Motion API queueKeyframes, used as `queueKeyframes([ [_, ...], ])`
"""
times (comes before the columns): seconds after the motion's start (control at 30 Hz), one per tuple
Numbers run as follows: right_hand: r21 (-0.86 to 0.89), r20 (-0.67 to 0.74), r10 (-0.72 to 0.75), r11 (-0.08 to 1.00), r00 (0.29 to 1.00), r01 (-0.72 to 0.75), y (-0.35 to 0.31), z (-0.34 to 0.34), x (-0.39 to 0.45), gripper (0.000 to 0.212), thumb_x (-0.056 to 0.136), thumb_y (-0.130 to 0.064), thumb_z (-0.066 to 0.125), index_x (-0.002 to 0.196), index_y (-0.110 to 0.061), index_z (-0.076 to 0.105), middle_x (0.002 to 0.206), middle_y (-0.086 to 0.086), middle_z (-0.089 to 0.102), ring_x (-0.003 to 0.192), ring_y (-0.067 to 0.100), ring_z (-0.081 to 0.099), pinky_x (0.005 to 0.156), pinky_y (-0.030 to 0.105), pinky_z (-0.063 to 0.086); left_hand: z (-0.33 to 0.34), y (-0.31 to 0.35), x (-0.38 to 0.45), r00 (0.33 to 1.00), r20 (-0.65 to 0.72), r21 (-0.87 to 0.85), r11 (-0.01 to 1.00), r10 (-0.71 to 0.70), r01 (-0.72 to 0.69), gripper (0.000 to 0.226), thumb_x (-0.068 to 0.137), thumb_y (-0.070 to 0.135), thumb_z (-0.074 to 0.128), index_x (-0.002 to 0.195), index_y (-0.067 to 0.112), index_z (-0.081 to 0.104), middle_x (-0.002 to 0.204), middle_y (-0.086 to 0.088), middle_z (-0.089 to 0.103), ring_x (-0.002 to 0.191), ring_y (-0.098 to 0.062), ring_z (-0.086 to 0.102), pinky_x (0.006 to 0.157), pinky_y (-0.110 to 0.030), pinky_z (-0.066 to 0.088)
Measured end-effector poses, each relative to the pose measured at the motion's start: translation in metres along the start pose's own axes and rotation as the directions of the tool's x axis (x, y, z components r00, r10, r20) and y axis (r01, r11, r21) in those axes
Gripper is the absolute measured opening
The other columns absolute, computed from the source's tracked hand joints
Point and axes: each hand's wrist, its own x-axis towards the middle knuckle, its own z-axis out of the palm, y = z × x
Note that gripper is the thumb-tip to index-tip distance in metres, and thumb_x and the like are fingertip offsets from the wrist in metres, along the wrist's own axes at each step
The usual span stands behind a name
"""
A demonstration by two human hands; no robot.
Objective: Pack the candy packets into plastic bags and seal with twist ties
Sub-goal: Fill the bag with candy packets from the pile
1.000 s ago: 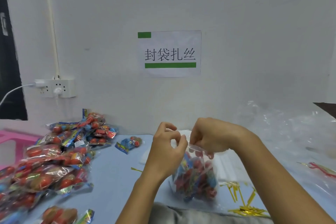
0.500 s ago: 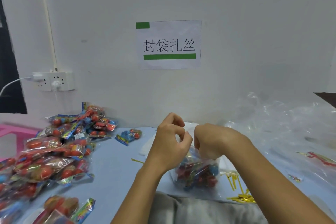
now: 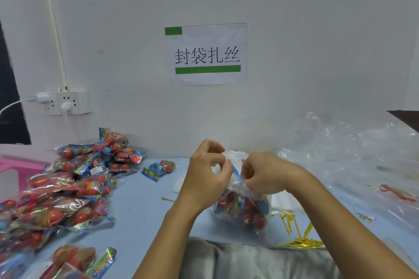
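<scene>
Blue bench (image 3: pixel 140 206) against a white wall carries a heap of candy packets (image 3: pixel 65 190) on the left and gold twist ties (image 3: pixel 301 242) on the right. Since a moment ago the filled bag (image 3: pixel 243 208) has sunk lower and its neck is gathered tighter, so sealing looks close. Left hand (image 3: pixel 209 179) and right hand (image 3: pixel 264 174) each keep a narrow, curled grip pinching that neck; no tie shows between them.

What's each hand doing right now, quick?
Left hand: fingers curled, pinching the gathered neck of the filled plastic bag.
Right hand: fingers curled, gripping the same bag neck from the other side.
</scene>
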Motion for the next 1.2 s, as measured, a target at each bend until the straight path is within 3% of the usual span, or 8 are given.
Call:
queueKeyframes([
  [0.23, 0.274, -0.254, 0.121, 0.960, 0.960, -0.049, -0.002, 0.001, 0.006, 0.021, 0.083, -0.015, 0.058, 0.086, -0.003, 0.076, 0.084, 0.013, 0.076, 0.071, 0.027, 0.073, 0.067, 0.036, 0.060, -0.003, 0.001, 0.000, 1.000, -0.011, -0.032, 0.999, -0.023, 0.022, 0.027, 0.092, 0.003, 0.063, 0.065, 0.000, 0.065, 0.101, 0.001, 0.057, 0.094, -0.004, 0.054, 0.078, -0.019, 0.047],
  [0.43, 0.201, -0.496, 0.107, 0.980, 0.862, -0.006, -0.008, 0.008, 0.008, 0.019, 0.086, -0.014, 0.057, 0.080, -0.009, 0.075, 0.074, 0.009, 0.072, 0.071, 0.028, 0.069, 0.068, 0.042, 0.061, -0.003, 0.000, 0.000, 1.000, -0.004, -0.031, 0.999, -0.018, 0.018, 0.026, 0.092, 0.004, 0.062, 0.067, 0.002, 0.065, 0.100, 0.000, 0.057, 0.091, -0.004, 0.054, 0.075, -0.014, 0.045],
  [0.6, 0.062, -0.393, 0.038, 0.998, 0.919, -0.015, -0.008, 0.016, 0.009, 0.015, 0.090, -0.021, 0.061, 0.087, -0.018, 0.076, 0.088, 0.003, 0.069, 0.078, 0.023, 0.067, 0.070, 0.034, 0.058, -0.004, 0.001, 0.000, 1.000, 0.010, -0.040, 0.999, -0.029, 0.029, 0.030, 0.093, 0.007, 0.063, 0.063, 0.012, 0.062, 0.104, 0.002, 0.057, 0.098, -0.004, 0.054, 0.084, -0.022, 0.048],
  [0.77, 0.074, -0.256, -0.012, 0.997, 0.967, 0.032, -0.003, 0.006, 0.007, 0.035, 0.088, -0.037, 0.067, 0.087, -0.003, 0.073, 0.082, 0.014, 0.073, 0.074, 0.029, 0.068, 0.072, 0.043, 0.058, -0.004, 0.001, 0.000, 0.999, 0.007, -0.050, 0.998, -0.046, 0.047, 0.030, 0.094, 0.009, 0.063, 0.064, 0.014, 0.062, 0.104, 0.005, 0.056, 0.099, -0.004, 0.055, 0.085, -0.022, 0.049],
  [0.87, -0.019, -0.200, 0.013, 1.000, 0.980, -0.017, -0.005, 0.006, 0.004, 0.018, 0.085, -0.027, 0.068, 0.080, -0.011, 0.064, 0.078, 0.006, 0.062, 0.069, 0.025, 0.061, 0.064, 0.036, 0.055, -0.003, 0.001, 0.000, 0.999, 0.022, -0.039, 0.999, -0.032, 0.033, 0.034, 0.094, 0.010, 0.062, 0.062, 0.021, 0.058, 0.105, 0.003, 0.055, 0.100, -0.007, 0.055, 0.086, -0.021, 0.049],
  [0.93, -0.052, -0.192, 0.009, 0.998, 0.981, -0.020, -0.008, 0.010, 0.003, 0.008, 0.085, -0.017, 0.065, 0.091, -0.013, 0.069, 0.085, 0.004, 0.066, 0.076, 0.024, 0.065, 0.072, 0.038, 0.059, -0.002, 0.001, 0.000, 0.999, 0.040, -0.031, 0.999, -0.026, 0.028, 0.033, 0.095, 0.010, 0.062, 0.063, 0.019, 0.059, 0.106, 0.003, 0.055, 0.099, -0.006, 0.055, 0.087, -0.023, 0.050],
  [1.07, -0.042, -0.147, -0.012, 0.999, 0.989, 0.006, -0.009, 0.009, 0.003, 0.015, 0.086, -0.012, 0.059, 0.089, -0.008, 0.073, 0.085, 0.011, 0.072, 0.078, 0.028, 0.068, 0.071, 0.039, 0.058, -0.001, 0.000, 0.001, 0.997, 0.059, -0.065, 0.997, -0.043, 0.046, 0.031, 0.097, 0.012, 0.060, 0.067, 0.016, 0.062, 0.106, 0.003, 0.054, 0.099, -0.007, 0.055, 0.089, -0.029, 0.051],
  [1.2, -0.038, -0.060, -0.025, 0.999, 0.998, 0.023, -0.007, 0.005, 0.003, 0.027, 0.082, -0.009, 0.052, 0.096, 0.000, 0.073, 0.084, 0.017, 0.072, 0.066, 0.023, 0.051, 0.060, 0.034, 0.044, 0.001, 0.000, 0.001, 0.996, 0.070, -0.080, 0.995, -0.051, 0.057, 0.029, 0.098, 0.015, 0.059, 0.070, 0.014, 0.064, 0.107, 0.004, 0.054, 0.099, -0.006, 0.055, 0.090, -0.034, 0.050],
])
